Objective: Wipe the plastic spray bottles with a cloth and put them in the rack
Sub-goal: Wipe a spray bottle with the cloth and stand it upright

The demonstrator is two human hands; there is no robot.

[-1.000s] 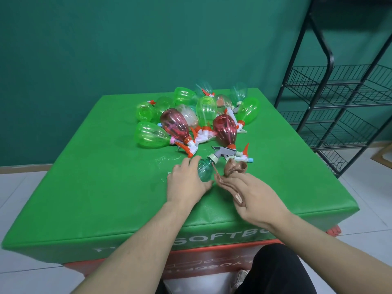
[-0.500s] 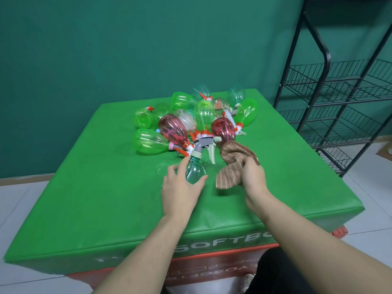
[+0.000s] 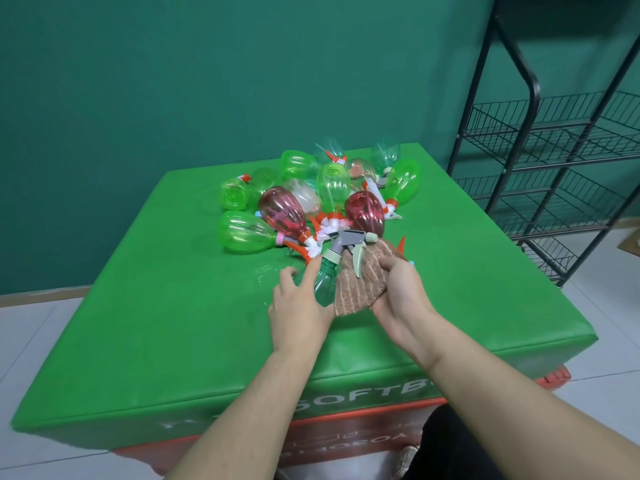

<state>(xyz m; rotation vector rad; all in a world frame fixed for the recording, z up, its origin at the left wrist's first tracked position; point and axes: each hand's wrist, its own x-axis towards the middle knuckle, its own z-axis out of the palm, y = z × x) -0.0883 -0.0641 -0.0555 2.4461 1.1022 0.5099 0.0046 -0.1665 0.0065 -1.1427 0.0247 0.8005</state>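
Head cam: left hand (image 3: 298,303) grips ribbed green bottle (image 3: 325,282), right hand (image 3: 398,289) clutches fuzzy brown cloth (image 3: 356,285).

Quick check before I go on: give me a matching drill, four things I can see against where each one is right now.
Things:
1. teal spray bottle
2. brown cloth
3. wire rack
4. bottle pile

Places:
A. floor, right of the table
B. right hand
C. far part of the green table
D. left hand

Pairs: 1-D, 2-B, 3-A, 4-C
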